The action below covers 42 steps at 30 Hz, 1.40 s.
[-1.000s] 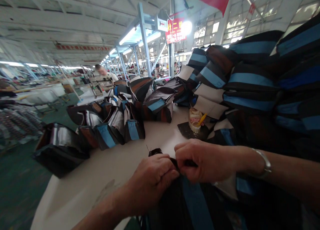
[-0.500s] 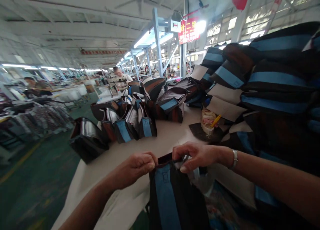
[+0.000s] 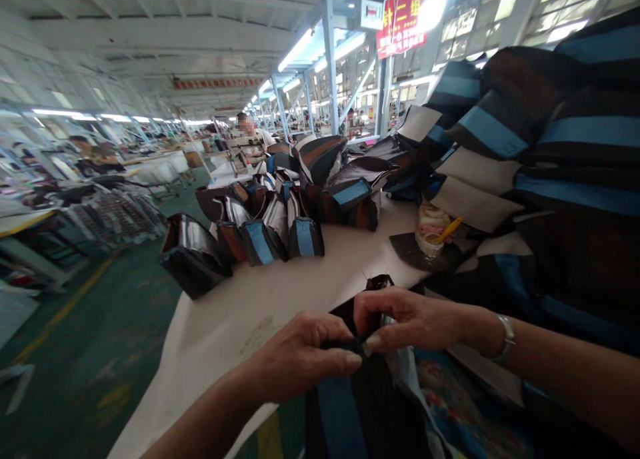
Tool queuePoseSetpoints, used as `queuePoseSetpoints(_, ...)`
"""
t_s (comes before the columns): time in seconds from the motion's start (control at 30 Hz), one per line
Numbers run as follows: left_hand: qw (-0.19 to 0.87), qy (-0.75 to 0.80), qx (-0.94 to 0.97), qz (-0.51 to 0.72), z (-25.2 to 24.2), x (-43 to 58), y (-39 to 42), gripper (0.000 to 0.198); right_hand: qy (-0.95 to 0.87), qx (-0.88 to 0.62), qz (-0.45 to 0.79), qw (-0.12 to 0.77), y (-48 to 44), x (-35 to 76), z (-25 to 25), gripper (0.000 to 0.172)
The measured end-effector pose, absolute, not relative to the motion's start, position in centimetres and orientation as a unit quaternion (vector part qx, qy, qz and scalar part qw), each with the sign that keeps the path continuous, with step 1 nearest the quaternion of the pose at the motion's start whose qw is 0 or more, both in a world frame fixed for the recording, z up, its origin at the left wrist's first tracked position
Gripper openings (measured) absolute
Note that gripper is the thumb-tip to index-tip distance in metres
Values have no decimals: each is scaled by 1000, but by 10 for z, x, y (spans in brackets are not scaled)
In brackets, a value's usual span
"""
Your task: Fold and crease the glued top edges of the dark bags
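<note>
A black fabric bag with a blue stripe (image 3: 340,416) stands upright close in front of me, at the table's near edge. My left hand (image 3: 303,352) pinches its top rim between thumb and fingers, over the upper end of the stripe. Right beside it, my right hand (image 3: 417,320) grips the same rim with thumb and bent index finger, a silver bracelet on that wrist. The two thumb tips nearly meet. Part of the dark opening shows behind my hands, with silvery lining under the right one. Fingers cover the edge itself.
Several similar bags (image 3: 260,242) stand along the far side of the pale table (image 3: 225,319). At the right rises a tall pile of black and blue bags (image 3: 580,139). A small pot with a yellow-handled tool (image 3: 433,242) sits on a dark sheet. A person works farther back.
My left hand has slid right along the rim, from the bag's left corner to beside my right hand. The view has shifted, and the blue stripe's upper end is now covered.
</note>
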<state>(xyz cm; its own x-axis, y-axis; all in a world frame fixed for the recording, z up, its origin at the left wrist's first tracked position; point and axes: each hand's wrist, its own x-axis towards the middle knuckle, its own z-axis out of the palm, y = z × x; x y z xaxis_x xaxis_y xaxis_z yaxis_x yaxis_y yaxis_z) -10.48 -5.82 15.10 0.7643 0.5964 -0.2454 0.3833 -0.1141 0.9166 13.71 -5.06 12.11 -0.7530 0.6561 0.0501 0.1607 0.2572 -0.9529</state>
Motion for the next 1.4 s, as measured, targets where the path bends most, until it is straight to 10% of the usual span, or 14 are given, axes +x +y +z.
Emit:
queuePoseSetpoints(0.17, 590, 327, 733, 86, 154, -99, -55, 22, -733, -292, 565, 242, -55, 135, 121, 48)
queuePoseSetpoints(0.93, 529, 410, 739, 69, 155, -96, -60, 14, -708, -372, 521, 297, -58, 116, 109, 10)
queuePoseSetpoints(1.4, 513, 421, 746, 62, 153, -97, -64, 17, -719, -352, 518, 303, -63, 116, 114, 15)
